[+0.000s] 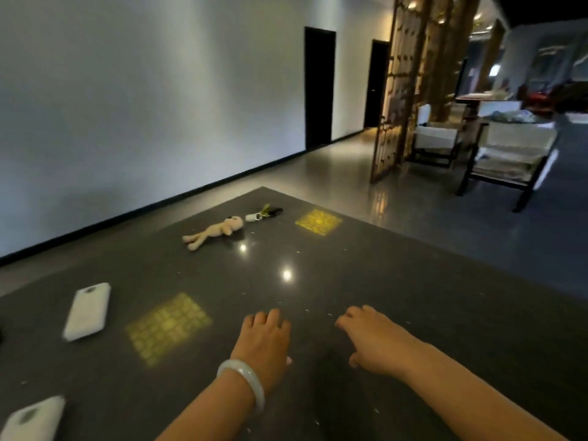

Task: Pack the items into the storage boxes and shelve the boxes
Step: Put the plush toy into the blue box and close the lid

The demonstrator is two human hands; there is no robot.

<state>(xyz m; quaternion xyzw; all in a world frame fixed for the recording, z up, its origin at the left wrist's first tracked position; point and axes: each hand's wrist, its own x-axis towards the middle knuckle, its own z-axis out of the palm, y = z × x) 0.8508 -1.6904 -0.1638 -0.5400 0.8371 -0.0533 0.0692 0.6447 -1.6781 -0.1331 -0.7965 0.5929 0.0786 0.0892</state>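
On the dark glossy table (381, 281) lie a beige plush toy (213, 232) at the far middle, a small white piece with a dark keychain (264, 214) just behind it, and two flat white devices at the left, one (87, 310) mid-left and one (31, 420) at the near left corner. My left hand (265, 338), with a pale bangle on the wrist, hovers palm down over the near table. My right hand (372, 335) is beside it, also palm down. Both hold nothing, with fingers loosely bent. No storage box is in view.
Two yellow patterned light patches (168, 327) (318, 221) fall on the tabletop. A white wall runs along the left with two dark doorways (319, 87). A wooden lattice screen (397, 90) and white-cushioned chairs (509, 148) stand at the right, past the table.
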